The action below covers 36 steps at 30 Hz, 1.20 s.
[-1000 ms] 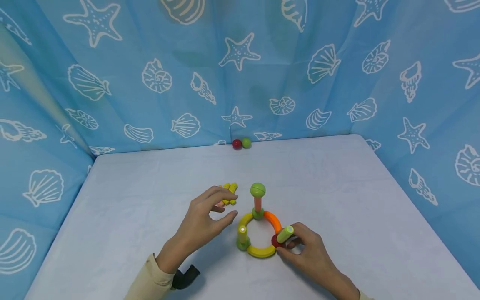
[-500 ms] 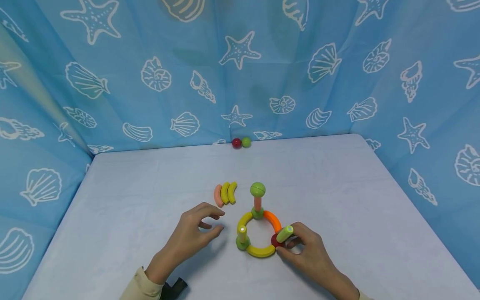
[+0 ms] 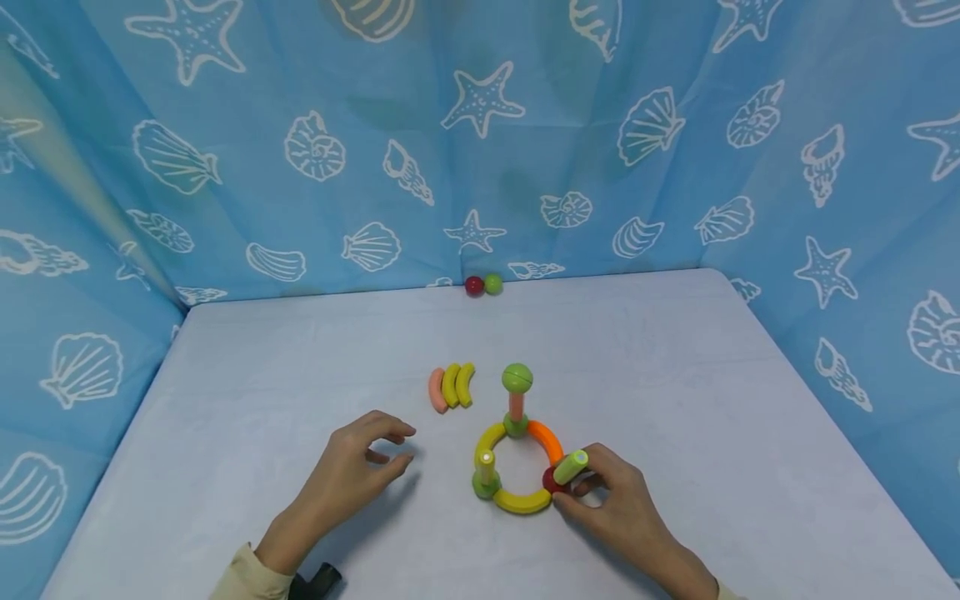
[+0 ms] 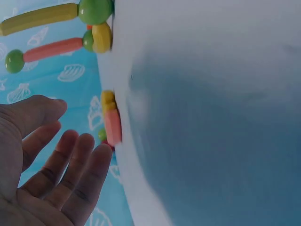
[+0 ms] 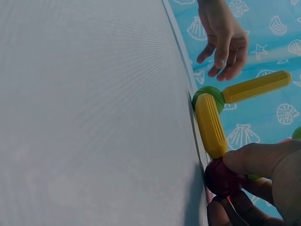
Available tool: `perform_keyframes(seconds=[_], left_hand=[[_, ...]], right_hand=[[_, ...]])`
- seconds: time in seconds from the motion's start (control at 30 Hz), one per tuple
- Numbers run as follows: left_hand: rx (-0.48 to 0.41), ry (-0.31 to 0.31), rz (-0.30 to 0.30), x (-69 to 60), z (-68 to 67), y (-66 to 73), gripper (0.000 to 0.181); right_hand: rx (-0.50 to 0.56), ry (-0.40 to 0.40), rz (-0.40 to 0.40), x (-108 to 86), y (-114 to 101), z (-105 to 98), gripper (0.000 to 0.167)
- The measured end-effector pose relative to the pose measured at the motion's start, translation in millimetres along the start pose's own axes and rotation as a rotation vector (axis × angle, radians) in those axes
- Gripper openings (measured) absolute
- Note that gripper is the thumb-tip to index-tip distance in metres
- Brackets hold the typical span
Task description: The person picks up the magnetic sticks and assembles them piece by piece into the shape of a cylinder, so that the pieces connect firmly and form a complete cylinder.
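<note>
My right hand (image 3: 622,508) pinches a dark red ball (image 5: 220,178) between thumb and fingers at the right of a toy ring of balls and curved sticks. A light green stick (image 3: 572,467) leans up from that ball. Yellow curved sticks (image 3: 522,502) and an orange curved stick (image 3: 545,442) join it to two green balls. The left green ball (image 3: 483,488) bears an upright yellow stick (image 3: 486,464); the back one bears a pink stick (image 3: 516,407) topped by another green ball (image 3: 517,378). My left hand (image 3: 356,462), fingers loosely bent and holding nothing, hovers left of the ring.
Behind the left hand lie a pink curved stick (image 3: 437,392) and two yellow curved sticks (image 3: 450,386), side by side. A loose red ball (image 3: 474,286) and green ball (image 3: 492,284) sit at the white table's (image 3: 637,350) back edge, against a blue shell-patterned curtain (image 3: 420,100).
My left hand has drawn back leftward and toward me, away from the ring, uncovering the loose curved sticks. The right hand stays on the red ball, and the toy has kept its shape.
</note>
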<state>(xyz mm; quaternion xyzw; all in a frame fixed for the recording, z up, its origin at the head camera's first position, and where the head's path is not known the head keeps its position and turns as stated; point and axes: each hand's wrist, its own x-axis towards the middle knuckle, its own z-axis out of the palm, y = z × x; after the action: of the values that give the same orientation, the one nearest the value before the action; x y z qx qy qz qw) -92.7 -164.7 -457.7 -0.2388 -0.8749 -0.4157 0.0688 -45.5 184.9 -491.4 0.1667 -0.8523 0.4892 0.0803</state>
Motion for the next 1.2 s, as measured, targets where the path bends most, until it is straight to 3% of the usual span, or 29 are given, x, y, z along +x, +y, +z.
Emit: perform_keyframes(seconds=[0.2, 0.43, 0.67, 0.83, 1.2], left_hand=[[0.055, 0.006, -0.006, -8.6, -17.0, -4.7, 0.031], [0.111, -0.027, -0.032, -5.1, -30.3, -10.6, 0.034], [0.167, -0.045, -0.001, 21.4, -40.4, -20.6, 0.039], [0.213, -0.025, -0.01, 40.8, -46.8, -29.0, 0.043], [0.19, 0.003, -0.031, 80.0, -48.8, -43.7, 0.043]], right_hand=[[-0.025, -0.003, 0.013, 0.9, -1.6, 0.6, 0.044], [-0.023, -0.008, 0.03, 1.6, 0.4, 1.6, 0.045], [-0.028, 0.001, 0.023, 0.6, 0.1, 1.4, 0.045], [-0.006, -0.013, -0.006, 1.2, 0.4, 1.5, 0.044], [-0.018, -0.014, -0.02, 1.5, 0.5, -1.0, 0.045]])
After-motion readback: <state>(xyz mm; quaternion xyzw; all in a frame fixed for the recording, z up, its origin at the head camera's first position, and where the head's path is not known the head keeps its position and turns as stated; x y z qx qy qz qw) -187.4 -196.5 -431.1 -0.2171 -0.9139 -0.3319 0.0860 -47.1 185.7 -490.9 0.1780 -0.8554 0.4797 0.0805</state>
